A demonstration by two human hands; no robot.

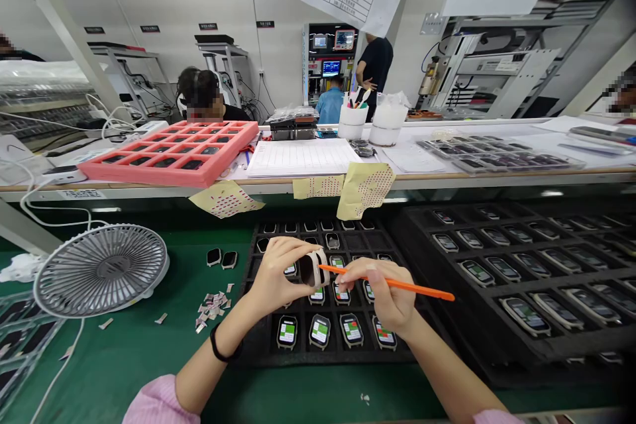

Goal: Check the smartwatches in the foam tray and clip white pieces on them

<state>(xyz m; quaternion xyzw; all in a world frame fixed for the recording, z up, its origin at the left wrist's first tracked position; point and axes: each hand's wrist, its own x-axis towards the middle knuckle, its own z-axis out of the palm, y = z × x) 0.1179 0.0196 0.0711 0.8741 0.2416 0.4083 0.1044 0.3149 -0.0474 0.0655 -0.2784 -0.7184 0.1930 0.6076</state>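
My left hand grips a smartwatch body by its edges, thumb below and fingers above, tilted up over a black foam tray. An orange stick-like tool is pinched in my right hand. Its tip meets the side of the watch body, though I cannot tell exactly what it touches. Beneath both hands, the tray holds several watch bodies in rows, such as a lit watch showing a green and white screen.
More watches fill a second black foam tray on the right. To the left are a grey fan, two small watch faces and a pile of small scraps. A pink foam tray and papers lie on the shelf. Other people sit and stand beyond.
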